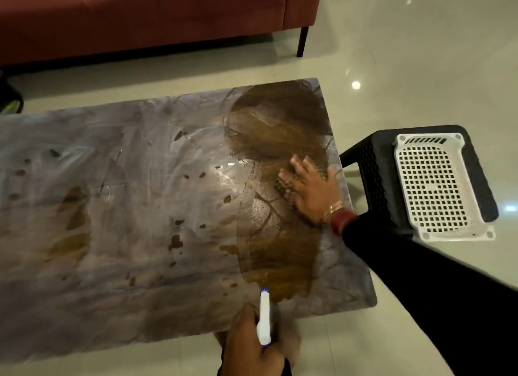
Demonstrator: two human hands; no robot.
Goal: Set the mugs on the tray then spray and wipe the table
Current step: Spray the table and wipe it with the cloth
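The low table point(112, 207) carries a hazy white film, with a broad brown streak of bare wood grain on its right part. My right hand point(311, 188) lies flat with straight fingers on a dark cloth point(283, 185) near the table's right edge. At the near edge my left hand point(249, 345) grips a white spray bottle point(265, 316), its blue nozzle pointing over the tabletop. A white perforated tray point(437, 188) sits on a black stool to the right. I see no mugs in this view.
The black stool point(364, 162) stands close to the table's right side. A red sofa point(140, 17) runs along the far side, with a strip of glossy tiled floor point(406, 53) between. A dark object point(9, 98) lies at the left edge.
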